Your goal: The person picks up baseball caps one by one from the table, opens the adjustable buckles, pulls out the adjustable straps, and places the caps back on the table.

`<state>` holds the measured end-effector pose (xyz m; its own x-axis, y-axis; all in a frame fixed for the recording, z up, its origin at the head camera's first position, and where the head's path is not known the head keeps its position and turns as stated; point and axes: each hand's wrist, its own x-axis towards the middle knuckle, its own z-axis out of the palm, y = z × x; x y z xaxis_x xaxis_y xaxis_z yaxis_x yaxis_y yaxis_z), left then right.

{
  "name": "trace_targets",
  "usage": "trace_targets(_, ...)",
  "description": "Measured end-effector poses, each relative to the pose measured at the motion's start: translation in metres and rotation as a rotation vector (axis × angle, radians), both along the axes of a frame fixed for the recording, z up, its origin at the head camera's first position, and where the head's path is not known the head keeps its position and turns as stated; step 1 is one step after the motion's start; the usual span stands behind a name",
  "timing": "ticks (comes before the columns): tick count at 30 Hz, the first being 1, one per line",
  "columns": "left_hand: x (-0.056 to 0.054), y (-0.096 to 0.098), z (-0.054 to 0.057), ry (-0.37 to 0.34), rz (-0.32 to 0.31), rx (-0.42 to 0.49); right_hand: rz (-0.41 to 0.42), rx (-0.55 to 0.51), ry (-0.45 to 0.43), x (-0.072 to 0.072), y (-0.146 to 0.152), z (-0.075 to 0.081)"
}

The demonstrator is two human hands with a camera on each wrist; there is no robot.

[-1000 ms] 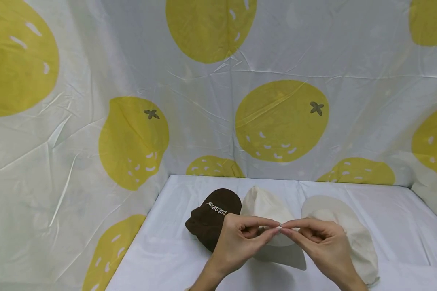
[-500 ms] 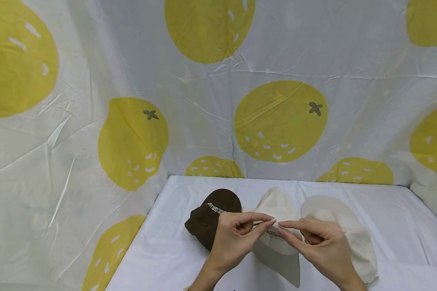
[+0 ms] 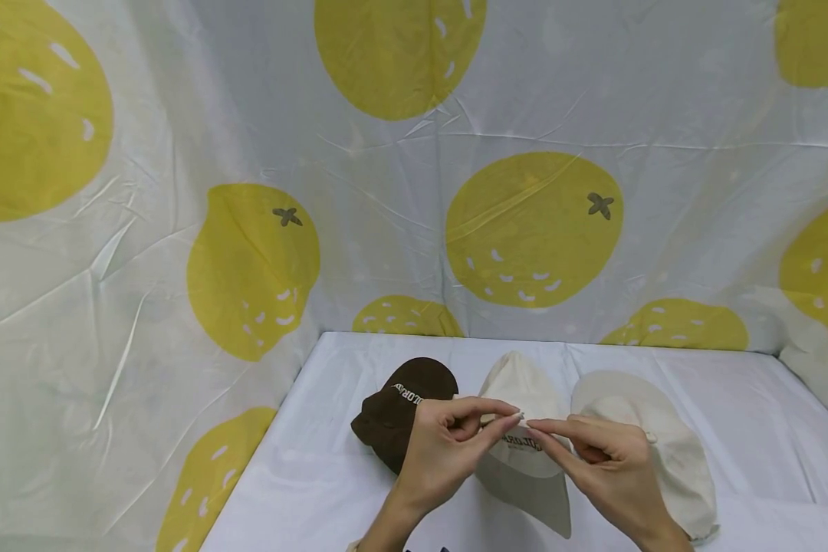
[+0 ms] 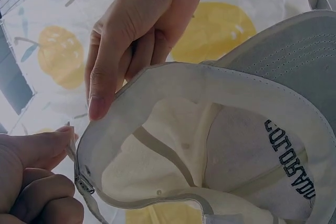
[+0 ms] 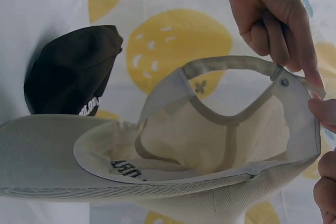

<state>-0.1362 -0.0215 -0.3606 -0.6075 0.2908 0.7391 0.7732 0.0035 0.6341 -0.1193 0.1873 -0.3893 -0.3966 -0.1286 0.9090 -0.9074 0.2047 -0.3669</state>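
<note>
A cream baseball cap (image 3: 517,383) with a grey brim (image 3: 524,491) hangs between my two hands, its back opening toward me. In the left wrist view, dark lettering (image 4: 289,163) shows through the inside of the crown. My left hand (image 3: 445,448) pinches the loose end of the back strap (image 4: 71,149) between thumb and index finger. Close by on that strap is a small metal buckle (image 4: 84,183). My right hand (image 3: 610,464) pinches the cap's back edge beside the strap, thumb and index finger at the rim. The fingertips of both hands are slightly apart.
A dark brown cap (image 3: 424,376) with white lettering lies on the white-covered table (image 3: 297,475) to the left. At the right rests another cream cap (image 3: 690,460), partly behind my right hand. A lemon-print cloth (image 3: 386,199) hangs behind and along the sides.
My fingertips have parted slightly, the left hand shifting a little left. The held cap has turned, its brim now pointing more toward me and the lettering coming into view.
</note>
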Motion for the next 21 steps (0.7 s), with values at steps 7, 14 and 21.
trace_targets(7,0.0001,0.0011,-0.0006,0.086,0.017,-0.028,-0.020,-0.011,0.003,0.0015,-0.0016,0.0005)
trace_targets(14,-0.0003,0.0048,-0.0030,0.411,0.151,-0.139,-0.027,-0.017,0.016,0.0020,-0.0031,0.0020)
trace_targets(21,-0.0019,0.0045,-0.0034,0.607,0.271,-0.239,-0.017,-0.023,0.018,0.0021,-0.0045,0.0032)
